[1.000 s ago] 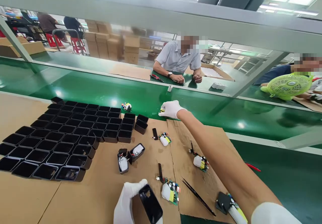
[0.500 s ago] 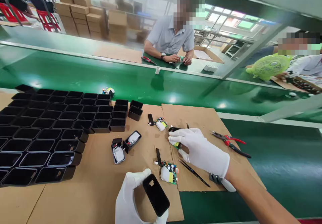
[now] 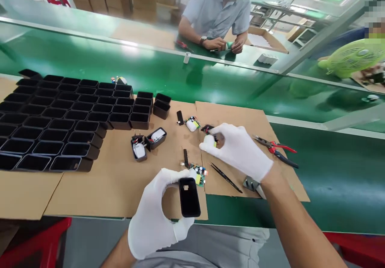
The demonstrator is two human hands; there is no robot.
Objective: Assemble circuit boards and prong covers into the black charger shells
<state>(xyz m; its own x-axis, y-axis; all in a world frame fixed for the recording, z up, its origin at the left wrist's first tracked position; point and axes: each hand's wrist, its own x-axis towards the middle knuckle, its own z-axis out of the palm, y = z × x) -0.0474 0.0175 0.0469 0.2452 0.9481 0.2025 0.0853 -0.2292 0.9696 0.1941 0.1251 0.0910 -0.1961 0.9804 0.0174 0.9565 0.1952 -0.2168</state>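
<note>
Left gloved hand (image 3: 153, 216): fingers clamped on black rectangular plastic shell (image 3: 189, 197) | Right gloved hand (image 3: 239, 151): fingertips pinching small white-and-green circuit assembly (image 3: 209, 140) above brown cardboard sheet (image 3: 120, 187)

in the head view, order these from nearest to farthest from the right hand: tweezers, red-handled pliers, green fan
From the right hand:
1. Tweezers, just below the hand on the cardboard.
2. Red-handled pliers, to its right at the cardboard's edge.
3. Green fan, far off across the conveyor, upper right.
</note>
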